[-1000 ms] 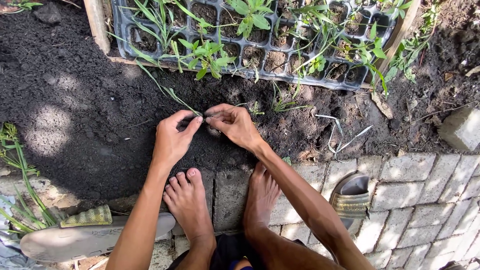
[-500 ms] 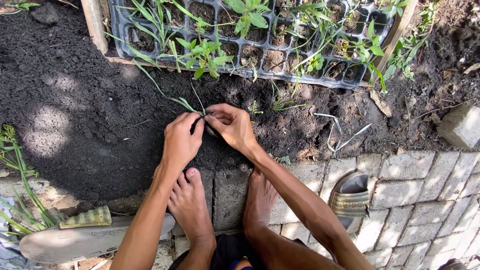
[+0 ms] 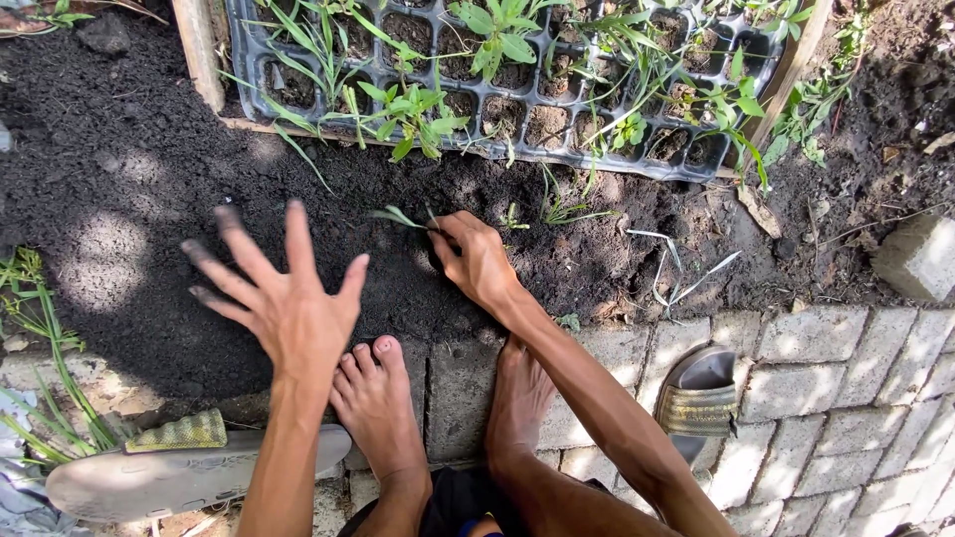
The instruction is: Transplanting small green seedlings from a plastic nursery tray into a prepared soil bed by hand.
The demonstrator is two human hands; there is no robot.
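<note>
The dark soil bed (image 3: 129, 229) fills the far and left part of what I see, patched with sunlight. Nearer to me runs the grey brick paving (image 3: 816, 398), where my two bare feet stand, toes at the edge of the soil. At the far side sits a black seedling tray (image 3: 517, 109), many of its cells holding green shoots, with a wooden plank (image 3: 197, 50) along its left end. A pale sandal (image 3: 149, 477) lies on the near left beside my left foot, and another sandal (image 3: 699, 393) lies on the bricks to the right. A grey stone block (image 3: 920, 257) rests at the far right edge.

My left hand (image 3: 288, 308) hovers over the soil with all its fingers (image 3: 239, 239) spread wide and soil-dusted, holding nothing. My right hand (image 3: 477, 261) is down at the soil just right of it, fingers pinched closed around the base of a small green seedling (image 3: 398, 215). The seedling's thin leaves point left and away from me, just near of the tray's front edge, its lower end hidden in my fingers at the soil surface. A few tiny sprouts (image 3: 557, 207) stand in the soil to the right of that hand.
</note>
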